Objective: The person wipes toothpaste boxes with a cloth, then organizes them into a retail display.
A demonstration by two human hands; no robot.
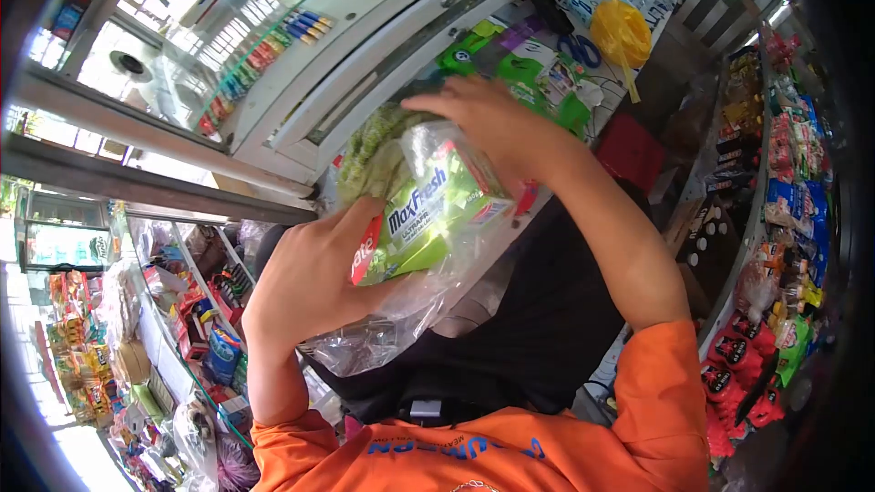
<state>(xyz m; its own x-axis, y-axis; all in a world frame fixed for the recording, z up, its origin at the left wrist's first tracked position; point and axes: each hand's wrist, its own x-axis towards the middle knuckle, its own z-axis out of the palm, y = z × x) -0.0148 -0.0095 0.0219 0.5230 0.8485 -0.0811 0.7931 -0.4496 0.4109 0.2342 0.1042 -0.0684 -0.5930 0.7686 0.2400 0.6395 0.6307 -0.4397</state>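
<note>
A green and red box marked MaxFresh (419, 210) lies tilted in front of my body, partly inside a clear plastic bag (401, 319). My left hand (310, 273) grips the box's left end, thumb along its lower edge and fingers over the top. A green textured cloth (369, 150) is bunched against the far side of the box. My right hand (492, 118) reaches over the box's upper right, fingers spread above the cloth and bag; whether it touches them is hard to tell.
Beyond the hands, a counter holds green packaging (529, 77), blue scissors (581, 50) and a yellow plastic bag (621, 32). A glass display case (310, 64) stands at the upper left. Shelves of packaged goods line the left and right sides. A red box (631, 153) sits right of my forearm.
</note>
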